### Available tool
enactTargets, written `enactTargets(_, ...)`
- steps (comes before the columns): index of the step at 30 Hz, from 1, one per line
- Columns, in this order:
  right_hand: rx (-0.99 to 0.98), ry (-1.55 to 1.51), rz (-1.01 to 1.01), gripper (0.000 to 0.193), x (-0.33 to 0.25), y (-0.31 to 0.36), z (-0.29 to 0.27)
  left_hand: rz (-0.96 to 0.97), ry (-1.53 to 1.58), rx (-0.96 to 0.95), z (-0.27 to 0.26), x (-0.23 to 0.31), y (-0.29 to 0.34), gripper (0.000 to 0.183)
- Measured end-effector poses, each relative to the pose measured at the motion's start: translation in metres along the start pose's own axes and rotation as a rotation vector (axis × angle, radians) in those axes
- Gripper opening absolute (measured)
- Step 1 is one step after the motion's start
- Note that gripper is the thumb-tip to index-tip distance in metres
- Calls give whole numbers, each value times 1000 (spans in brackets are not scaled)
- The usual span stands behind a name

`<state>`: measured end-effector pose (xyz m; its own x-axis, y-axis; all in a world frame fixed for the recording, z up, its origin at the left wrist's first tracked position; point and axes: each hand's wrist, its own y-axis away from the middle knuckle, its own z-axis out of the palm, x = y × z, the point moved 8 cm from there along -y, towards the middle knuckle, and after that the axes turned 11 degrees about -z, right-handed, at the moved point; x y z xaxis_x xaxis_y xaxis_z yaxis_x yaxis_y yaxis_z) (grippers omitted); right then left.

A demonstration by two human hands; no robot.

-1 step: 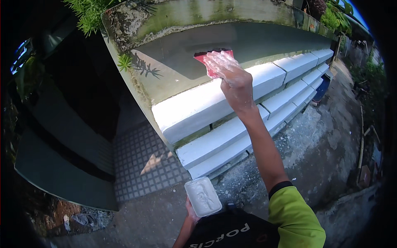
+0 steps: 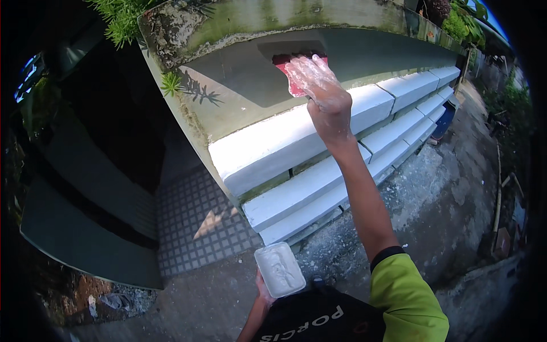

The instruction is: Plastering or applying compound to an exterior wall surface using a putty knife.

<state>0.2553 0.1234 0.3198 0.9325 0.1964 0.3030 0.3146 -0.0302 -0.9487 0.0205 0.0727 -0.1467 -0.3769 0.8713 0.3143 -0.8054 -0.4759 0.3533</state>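
While the right hand (image 2: 322,94) presses a red pad (image 2: 289,73) on the wall (image 2: 364,54), the left hand (image 2: 263,290) holds a white tray (image 2: 279,269).

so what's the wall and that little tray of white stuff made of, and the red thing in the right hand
Grey rendered wall: looks like smooth, matt cement plaster; its bare top is rough, mossy concrete. White stepped ledges: probably masonry coated chalky white. Small rectangular white tray in the left hand: likely plastic, holding thick white paste with ridged marks. Red flat tool under the right hand: possibly a plastic scraper, mostly hidden.
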Motion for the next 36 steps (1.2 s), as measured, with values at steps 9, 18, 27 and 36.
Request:
enactTargets(9, -277, -204, -11, 51, 36, 36, 32, 31, -27, 71, -18, -2, 5, 76)
enactTargets(18, -21, -1, -6, 48, 42, -4, -1, 18, 45, -10, 9, -2, 6, 68)
enactTargets(27, -232, -298, 475, 36, -31, 36, -43, 132, 46, 140, 21, 17, 8, 68)
enactTargets(36, -821, -792, 1034, 42, -139, 180, -46, 139, 104, 9, 50, 22, -27, 81)
